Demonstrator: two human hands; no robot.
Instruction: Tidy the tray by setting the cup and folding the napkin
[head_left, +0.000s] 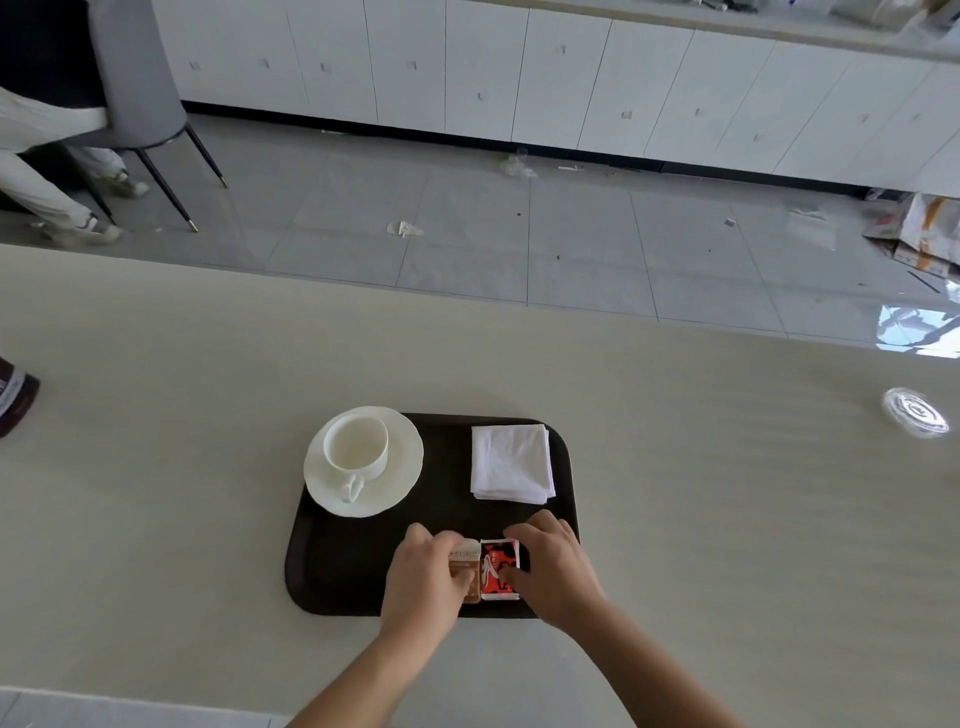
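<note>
Bare tray (447, 467) lane between saucer (400, 483) and napkin (511, 462).

Black tray (343, 561); white cup (356, 451), saucer (400, 467), napkin (511, 463); red-and-black packet (500, 569); brown packet (466, 564).

- My left hand (423, 577) covered the left half of the brown packet (466, 569); I could not read its print.
- My right hand (553, 566) hid the right edge of the red packet (497, 569).
- The frame's left edge cut off a dark bottle (13, 395).
</note>
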